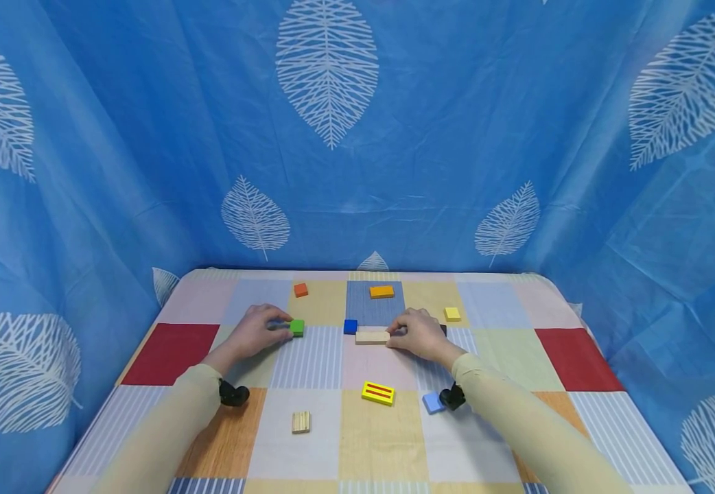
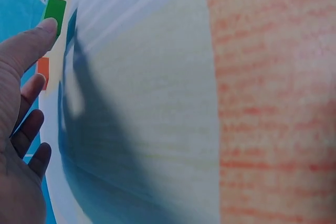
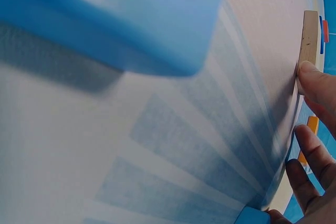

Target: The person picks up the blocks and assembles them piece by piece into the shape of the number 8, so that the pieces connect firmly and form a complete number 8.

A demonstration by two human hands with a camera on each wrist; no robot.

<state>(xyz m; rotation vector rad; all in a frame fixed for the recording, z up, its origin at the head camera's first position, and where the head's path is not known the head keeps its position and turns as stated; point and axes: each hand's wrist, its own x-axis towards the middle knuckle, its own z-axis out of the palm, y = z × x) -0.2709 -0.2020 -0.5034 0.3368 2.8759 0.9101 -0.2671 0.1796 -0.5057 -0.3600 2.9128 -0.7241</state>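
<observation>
- On the desk, over patchwork cloth (image 1: 172,353), left of centre: green block (image 1: 298,328), pinched in the grip of the left hand (image 1: 260,331) at its left side; other fingers loose.
- Near the middle: long plain-wood block (image 1: 371,338), right end pinched between thumb and finger of the right hand (image 1: 420,334). Whether raised or resting: cannot tell.
- Just beside its left end: dark blue block (image 1: 350,326); contact uncertain.
- Handling, as judged: a light end-pinch should serve both pieces; keep the wood level and square, since a leftward push would likely shift the dark blue block.
- Room: bare cloth between green and dark blue blocks, a probable sideways path for the left hand; more cloth between the wood and the red-striped yellow block (image 1: 379,393) on the near side.
- Hazards: wrist camera (image 1: 453,396) close by the light blue block (image 1: 431,403), which a low forearm could nudge; black block (image 1: 443,330) partly hidden behind the right hand.
- Far side: orange block (image 1: 381,291), red-orange block (image 1: 300,290), then the desk's edge against the leaf-print curtain (image 1: 419,165).
</observation>
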